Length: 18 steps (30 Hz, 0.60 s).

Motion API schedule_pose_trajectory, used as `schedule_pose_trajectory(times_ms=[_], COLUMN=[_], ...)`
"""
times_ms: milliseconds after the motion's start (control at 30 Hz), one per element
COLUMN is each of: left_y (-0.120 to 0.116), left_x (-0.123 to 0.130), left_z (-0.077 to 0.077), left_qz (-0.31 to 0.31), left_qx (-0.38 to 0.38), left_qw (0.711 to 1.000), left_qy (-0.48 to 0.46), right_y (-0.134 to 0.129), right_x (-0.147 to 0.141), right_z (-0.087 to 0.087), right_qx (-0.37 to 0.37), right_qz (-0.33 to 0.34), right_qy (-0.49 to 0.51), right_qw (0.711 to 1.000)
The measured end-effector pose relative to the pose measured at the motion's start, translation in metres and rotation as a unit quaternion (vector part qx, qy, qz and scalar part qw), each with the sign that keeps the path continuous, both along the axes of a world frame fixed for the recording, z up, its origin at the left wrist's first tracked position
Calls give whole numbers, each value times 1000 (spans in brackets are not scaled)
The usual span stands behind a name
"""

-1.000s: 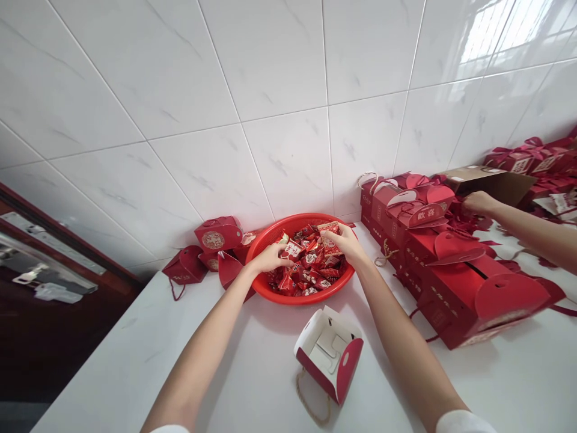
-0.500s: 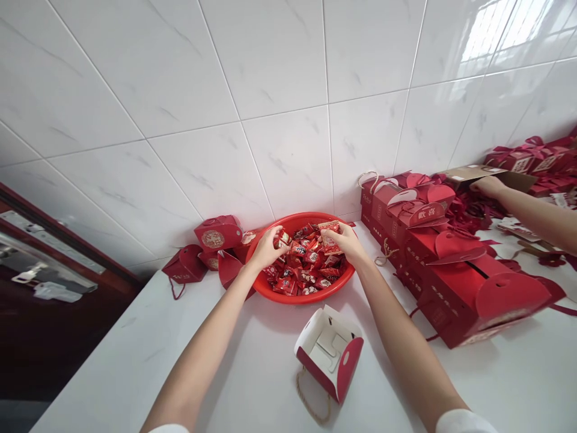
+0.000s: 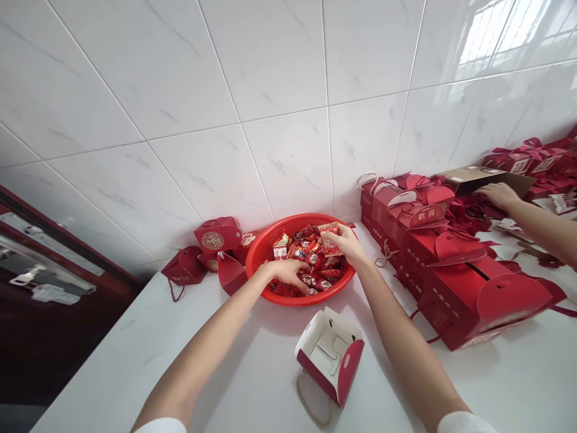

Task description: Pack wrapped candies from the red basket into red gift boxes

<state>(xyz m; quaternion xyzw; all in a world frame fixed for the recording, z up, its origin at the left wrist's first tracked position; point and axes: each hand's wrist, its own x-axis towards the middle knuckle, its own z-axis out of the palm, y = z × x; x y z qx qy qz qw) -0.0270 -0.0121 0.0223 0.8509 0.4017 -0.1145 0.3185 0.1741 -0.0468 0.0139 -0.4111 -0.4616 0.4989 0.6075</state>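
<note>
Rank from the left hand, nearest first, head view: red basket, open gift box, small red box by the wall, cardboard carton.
1. red basket: left hand is inside it.
2. open gift box: just below, front.
3. small red box: left, against wall.
4. cardboard carton: far right.

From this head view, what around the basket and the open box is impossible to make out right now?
- Head view: what the left hand grips; its fingers curl down among the wrapped sweets.
- The red basket floor, buried under sweets.
- Print on the packet in the right hand: too small.
- The open box bottom, hidden by its flaps.
- The co-worker's hand: the arm runs off the right edge.
</note>
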Motion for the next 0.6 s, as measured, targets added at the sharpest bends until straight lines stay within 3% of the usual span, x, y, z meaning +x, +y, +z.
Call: schedule_pose_trajectory(times_ms=[100, 233, 467, 600], left_y=[3, 7, 12, 15], left_x=[2, -8, -11, -10], left_z=[-4, -9, -10, -12], left_qz=[-7, 53, 187, 223], left_qx=[15, 14, 6, 19], left_qw=[999, 988, 915, 886], left_qy=[-28, -144, -356, -405], right_y=[0, 1, -1, -1], right_x=[0, 0, 0, 0], right_z=[-1, -1, -2, -1], right_qx=[0, 3, 3, 4], right_qz=[-1, 0, 3, 2], right_qy=[0, 2, 2, 2], right_qw=[1000, 1000, 1000, 1000])
